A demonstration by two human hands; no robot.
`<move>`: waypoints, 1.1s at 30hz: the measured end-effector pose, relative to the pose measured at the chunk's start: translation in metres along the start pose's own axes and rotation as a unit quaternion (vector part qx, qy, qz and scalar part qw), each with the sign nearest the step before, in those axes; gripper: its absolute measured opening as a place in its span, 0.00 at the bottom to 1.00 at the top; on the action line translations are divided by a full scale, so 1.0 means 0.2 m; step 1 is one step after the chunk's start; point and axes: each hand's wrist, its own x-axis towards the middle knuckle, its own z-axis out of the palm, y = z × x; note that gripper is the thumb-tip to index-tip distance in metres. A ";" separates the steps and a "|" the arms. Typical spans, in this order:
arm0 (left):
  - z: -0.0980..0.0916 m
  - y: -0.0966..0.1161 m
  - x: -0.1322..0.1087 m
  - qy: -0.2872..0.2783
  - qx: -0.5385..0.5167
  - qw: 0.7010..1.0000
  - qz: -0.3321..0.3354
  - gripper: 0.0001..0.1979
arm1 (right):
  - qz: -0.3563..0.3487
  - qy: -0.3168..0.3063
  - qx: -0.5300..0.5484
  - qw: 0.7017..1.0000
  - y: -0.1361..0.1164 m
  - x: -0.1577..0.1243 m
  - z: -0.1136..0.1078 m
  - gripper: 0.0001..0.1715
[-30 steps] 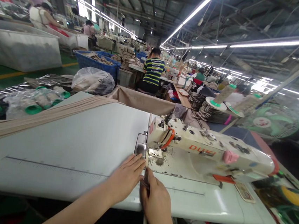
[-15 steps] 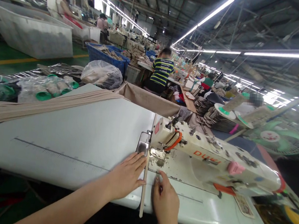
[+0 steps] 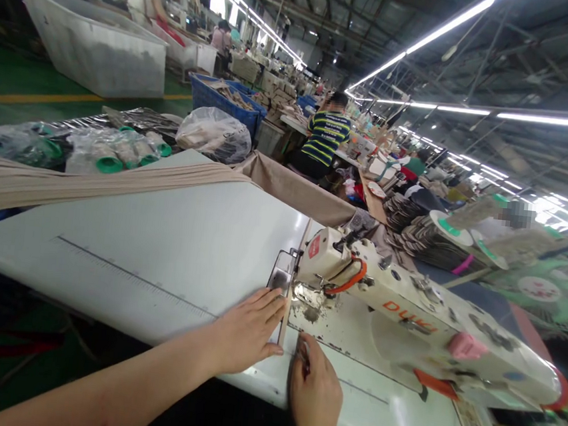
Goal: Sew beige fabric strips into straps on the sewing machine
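A narrow beige strip (image 3: 284, 327) runs under the head of the sewing machine (image 3: 380, 303) and ends near the table's front edge. My left hand (image 3: 251, 330) lies flat beside the needle area, fingers stretched, its fingertips and thumb at the strip. Right of the strip, my right hand (image 3: 315, 383) rests on the white table (image 3: 161, 241) with curled fingers round a small dark metal object, too hidden to name. A bundle of long beige strips (image 3: 116, 187) lies along the table's far left edge.
Behind the table are plastic-wrapped thread cones (image 3: 113, 153), a clear bag (image 3: 214, 132), a blue crate (image 3: 224, 100) and a large white bin (image 3: 93, 47). A person in a striped shirt (image 3: 325, 135) sits ahead. A green fan (image 3: 540, 288) stands at the right.
The strip has moved forward through the machine, so its near end hangs less far over the front edge. The view has shifted, with the scene displaced rightward. My left hand stays flat.
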 end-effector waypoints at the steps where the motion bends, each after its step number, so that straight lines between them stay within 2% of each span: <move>1: 0.00 0.00 0.00 -0.002 0.000 1.000 -0.001 0.40 | 0.000 0.000 -0.001 1.000 0.00 0.00 0.00 0.20; 14: -0.02 0.01 0.00 0.000 0.000 1.000 0.003 0.39 | -0.004 -0.006 -0.005 1.000 0.01 0.00 0.00 0.20; 27: 0.01 0.00 0.00 0.008 0.055 0.998 0.017 0.37 | -0.050 0.062 0.004 0.997 -0.03 0.00 -0.01 0.17; 33: 0.04 -0.01 0.02 -0.025 0.054 0.998 0.001 0.37 | -0.042 0.062 0.008 0.997 -0.03 0.00 -0.01 0.17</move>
